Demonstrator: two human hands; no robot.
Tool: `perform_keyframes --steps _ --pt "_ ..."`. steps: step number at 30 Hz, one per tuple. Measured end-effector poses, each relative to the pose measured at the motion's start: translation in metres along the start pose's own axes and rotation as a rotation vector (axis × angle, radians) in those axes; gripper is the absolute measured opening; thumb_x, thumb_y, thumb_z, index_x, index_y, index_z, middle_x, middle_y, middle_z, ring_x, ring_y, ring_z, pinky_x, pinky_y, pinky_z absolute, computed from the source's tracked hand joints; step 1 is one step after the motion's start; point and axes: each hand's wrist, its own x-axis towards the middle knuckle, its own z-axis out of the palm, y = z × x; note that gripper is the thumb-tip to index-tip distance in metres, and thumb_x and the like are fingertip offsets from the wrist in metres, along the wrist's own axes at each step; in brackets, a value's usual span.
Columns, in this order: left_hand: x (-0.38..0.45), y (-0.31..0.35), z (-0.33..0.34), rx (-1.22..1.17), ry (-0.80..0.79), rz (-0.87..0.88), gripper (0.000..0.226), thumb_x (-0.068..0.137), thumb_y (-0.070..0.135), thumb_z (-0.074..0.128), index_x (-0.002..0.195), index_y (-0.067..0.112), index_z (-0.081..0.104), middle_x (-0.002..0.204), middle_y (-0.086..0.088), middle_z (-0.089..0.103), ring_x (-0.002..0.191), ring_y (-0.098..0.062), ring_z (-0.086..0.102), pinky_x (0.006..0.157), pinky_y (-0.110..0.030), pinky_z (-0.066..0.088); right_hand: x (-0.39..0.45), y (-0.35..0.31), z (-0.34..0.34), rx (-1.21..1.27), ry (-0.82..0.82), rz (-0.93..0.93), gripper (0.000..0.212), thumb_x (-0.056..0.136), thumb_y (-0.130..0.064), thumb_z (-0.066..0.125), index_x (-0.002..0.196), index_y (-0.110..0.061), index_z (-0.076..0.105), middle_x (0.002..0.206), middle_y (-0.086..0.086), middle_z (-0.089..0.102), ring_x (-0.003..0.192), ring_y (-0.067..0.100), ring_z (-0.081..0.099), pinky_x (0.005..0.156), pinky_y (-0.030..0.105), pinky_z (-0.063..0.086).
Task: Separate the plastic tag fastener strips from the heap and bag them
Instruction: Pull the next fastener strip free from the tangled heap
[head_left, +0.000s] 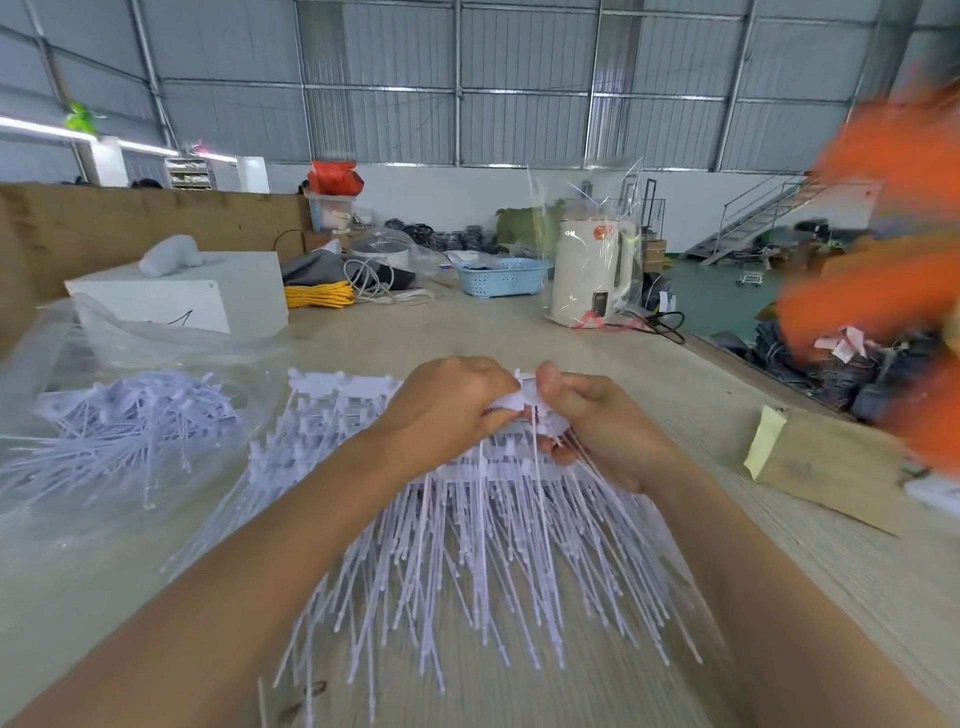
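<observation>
A heap of white plastic tag fastener strips (457, 545) lies fanned out on the table before me, thin tails pointing toward me. My left hand (447, 410) and my right hand (597, 426) meet above its far edge and both pinch the head end of one small bunch of fasteners (524, 397), whose tails hang down between my hands. To the left, a clear plastic bag (104, 332) lies open on the table with a pile of separated fasteners (130, 421) in it.
A brown paper envelope (826, 467) lies at the right. Farther back stand a white box (208, 291), yellow cord (319, 296), a blue basket (501, 275) and a white kettle (587, 275) in plastic wrap. A blurred orange shape (893, 249) fills the right edge.
</observation>
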Motion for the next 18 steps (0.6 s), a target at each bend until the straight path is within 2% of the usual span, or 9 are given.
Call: perform_keyframes --steps 3,5,6,8,10,12,14,16,18 --pt "0.003 0.001 0.000 0.166 -0.117 0.032 0.030 0.096 0.032 0.047 0.116 0.018 0.064 0.105 -0.002 0.065 0.095 -0.022 0.058 0.074 -0.032 0.044 0.000 0.001 -0.003 -0.074 -0.008 -0.022 0.036 0.089 -0.034 0.057 0.089 0.001 0.065 0.066 0.006 0.052 0.046 0.008 0.049 0.044 0.019 0.038" --pt "0.004 0.000 -0.002 0.168 -0.164 0.037 0.030 0.097 0.031 0.045 0.117 0.018 0.064 0.101 -0.004 0.065 0.091 -0.023 0.059 0.074 -0.035 0.045 -0.002 0.001 -0.003 -0.125 -0.002 -0.069 0.023 0.092 -0.023 0.057 0.081 -0.004 0.065 0.064 0.006 0.051 0.047 0.008 0.048 0.046 0.018 0.040" --pt "0.004 -0.002 -0.003 0.120 -0.176 0.037 0.029 0.097 0.029 0.046 0.112 0.014 0.067 0.094 -0.006 0.065 0.085 -0.024 0.059 0.072 -0.037 0.045 -0.002 0.001 -0.003 -0.182 0.010 -0.101 0.020 0.093 -0.019 0.057 0.077 -0.008 0.064 0.062 0.005 0.051 0.047 0.008 0.047 0.048 0.017 0.040" --pt "0.003 -0.007 -0.004 -0.062 -0.191 0.021 0.029 0.096 0.022 0.051 0.084 0.002 0.069 0.070 -0.007 0.059 0.063 -0.025 0.053 0.062 -0.037 0.043 -0.001 0.001 -0.002 -0.352 0.039 -0.180 0.018 0.091 -0.013 0.060 0.073 -0.014 0.063 0.058 0.001 0.051 0.046 0.004 0.045 0.050 0.014 0.039" --pt "0.003 -0.010 -0.006 -0.257 -0.213 -0.041 0.036 0.094 0.019 0.055 0.064 0.002 0.064 0.059 -0.004 0.056 0.051 -0.023 0.050 0.055 -0.032 0.040 0.001 0.002 -0.001 -0.513 0.048 -0.268 0.023 0.088 -0.010 0.063 0.069 -0.022 0.060 0.055 -0.010 0.050 0.048 0.000 0.045 0.053 0.013 0.037" --pt "0.002 -0.013 -0.008 -0.466 -0.239 -0.157 0.034 0.093 0.022 0.057 0.065 0.007 0.070 0.059 -0.004 0.063 0.050 -0.020 0.053 0.053 -0.027 0.041 0.003 0.002 0.000 -0.589 0.054 -0.381 0.022 0.086 -0.009 0.065 0.070 -0.023 0.060 0.055 -0.015 0.051 0.055 -0.002 0.048 0.057 0.013 0.035" --pt "0.001 -0.016 -0.010 -0.633 -0.244 -0.233 0.032 0.092 0.024 0.058 0.065 0.012 0.071 0.053 0.000 0.062 0.048 -0.016 0.050 0.052 -0.025 0.039 0.003 0.003 0.000 -0.624 0.079 -0.523 0.017 0.085 -0.010 0.066 0.076 -0.025 0.063 0.058 -0.018 0.050 0.062 -0.002 0.047 0.061 0.012 0.033" --pt "0.000 -0.015 -0.011 -0.718 -0.232 -0.247 0.033 0.092 0.024 0.058 0.063 0.014 0.070 0.049 0.003 0.060 0.046 -0.012 0.049 0.052 -0.025 0.039 0.003 0.003 0.002 -0.638 0.099 -0.632 0.013 0.085 -0.012 0.065 0.080 -0.024 0.066 0.064 -0.015 0.047 0.069 0.002 0.046 0.063 0.014 0.033" --pt "-0.002 -0.015 -0.010 -0.819 -0.211 -0.264 0.033 0.092 0.022 0.058 0.062 0.017 0.071 0.051 -0.002 0.061 0.046 -0.014 0.048 0.053 -0.026 0.040 0.005 0.003 0.002 -0.668 0.144 -0.714 0.010 0.085 -0.011 0.065 0.078 -0.016 0.069 0.068 -0.006 0.048 0.071 0.007 0.046 0.065 0.015 0.034"
